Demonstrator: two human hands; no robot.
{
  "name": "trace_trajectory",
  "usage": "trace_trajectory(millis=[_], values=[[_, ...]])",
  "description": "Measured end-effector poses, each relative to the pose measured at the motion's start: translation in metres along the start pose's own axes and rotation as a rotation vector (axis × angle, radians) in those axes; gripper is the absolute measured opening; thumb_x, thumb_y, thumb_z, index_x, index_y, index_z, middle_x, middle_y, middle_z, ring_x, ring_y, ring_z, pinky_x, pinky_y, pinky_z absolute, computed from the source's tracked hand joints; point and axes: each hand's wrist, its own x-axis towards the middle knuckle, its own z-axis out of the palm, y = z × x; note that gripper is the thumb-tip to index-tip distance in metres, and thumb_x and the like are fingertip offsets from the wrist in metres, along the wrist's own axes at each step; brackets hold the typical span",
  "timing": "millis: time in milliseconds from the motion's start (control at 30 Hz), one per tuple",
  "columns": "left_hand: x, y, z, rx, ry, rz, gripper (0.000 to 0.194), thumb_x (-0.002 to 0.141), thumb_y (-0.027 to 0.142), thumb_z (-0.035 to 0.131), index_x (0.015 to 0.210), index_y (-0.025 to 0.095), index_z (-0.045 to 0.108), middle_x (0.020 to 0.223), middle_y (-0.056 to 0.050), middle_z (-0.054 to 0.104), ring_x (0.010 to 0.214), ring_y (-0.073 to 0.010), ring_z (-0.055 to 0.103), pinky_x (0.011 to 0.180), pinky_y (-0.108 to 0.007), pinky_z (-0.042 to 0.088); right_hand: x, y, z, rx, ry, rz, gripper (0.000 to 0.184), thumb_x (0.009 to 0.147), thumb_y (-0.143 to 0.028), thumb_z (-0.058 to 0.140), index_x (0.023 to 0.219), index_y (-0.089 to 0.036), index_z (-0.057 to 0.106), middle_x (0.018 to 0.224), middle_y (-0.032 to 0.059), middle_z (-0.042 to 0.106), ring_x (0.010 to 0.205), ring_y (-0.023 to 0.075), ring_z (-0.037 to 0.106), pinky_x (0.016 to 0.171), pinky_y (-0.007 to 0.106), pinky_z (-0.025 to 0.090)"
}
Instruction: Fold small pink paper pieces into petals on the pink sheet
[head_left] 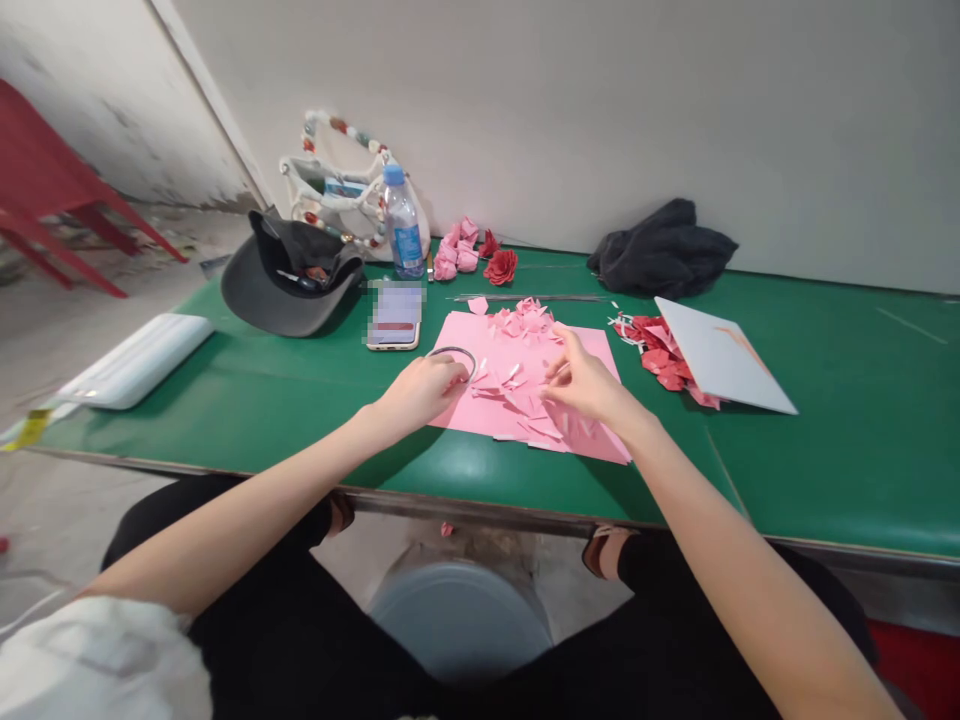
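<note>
I face a plain grey wall [637, 110] behind my green table [847, 450]. To my left, 1 red chair [41, 160] stands on a blurred floor [45, 330], perhaps concrete, near a stained white wall [127, 110].

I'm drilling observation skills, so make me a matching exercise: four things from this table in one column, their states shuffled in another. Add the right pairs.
Things:
1. pink sheet
2. bottle
3. grey hat
4. white board

States:
A. upturned, with things inside it
B. tilted, partly covering red paper pieces
C. lying flat beneath loose pink pieces
D. standing upright, blue-topped

Right pairs: 1-C, 2-D, 3-A, 4-B
</note>
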Motion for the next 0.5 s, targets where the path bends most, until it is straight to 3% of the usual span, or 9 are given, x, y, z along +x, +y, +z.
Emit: trace_trajectory(millis=[100, 267, 400, 500], values=[[-0.004, 0.003, -0.001, 0.069, -0.036, -0.023, 0.014, 0.083, 0.022, 0.052, 0.085, 0.014, 0.063, 0.084, -0.009, 0.062, 0.077, -0.0212, 0.059, 0.065, -0.029, 0.043, 0.002, 0.002, 0.005, -0.096, 0.088, -0.083, 0.086, 0.064, -0.007, 0.066, 0.139, -0.023, 0.028, 0.082, 0.0008, 0.058, 0.077, 0.0189, 0.06, 0.074, 0.035, 0.052], [-0.009, -0.005, -0.001, 0.1, -0.059, -0.061, 0.025, 0.08, 0.003, 0.04, 0.093, 0.012, 0.06, 0.089, -0.012, 0.058, 0.082, -0.0235, 0.057, 0.072, -0.034, 0.045, 0.004, -0.001, 0.004, -0.079, 0.23, -0.177, 0.065, 0.073, -0.011, 0.058, 0.134, -0.021, 0.038, 0.087, 0.0033, 0.062, 0.084, 0.02, 0.061, 0.083, 0.041, 0.05], [-0.006, -0.005, -0.009, -0.012, 0.075, -0.102, 0.028, 0.085, 0.007, 0.037, 0.106, 0.01, 0.055, 0.1, -0.013, 0.054, 0.091, -0.0237, 0.057, 0.08, -0.037, 0.046, -0.001, -0.018, 0.006, 0.013, 0.321, -0.307, 0.052, 0.078, -0.011, 0.055, 0.128, -0.02, 0.043, 0.085, 0.0021, 0.062, 0.082, 0.0172, 0.062, 0.085, 0.038, 0.051], [-0.002, 0.006, -0.016, -0.247, 0.187, -0.112, 0.019, 0.088, 0.016, 0.042, 0.099, 0.011, 0.057, 0.096, -0.011, 0.056, 0.092, -0.0223, 0.057, 0.083, -0.037, 0.047, -0.01, -0.035, 0.012, 0.067, 0.34, -0.424, 0.047, 0.083, -0.011, 0.051, 0.128, -0.023, 0.044, 0.089, 0.0023, 0.063, 0.084, 0.0158, 0.063, 0.085, 0.035, 0.052]])
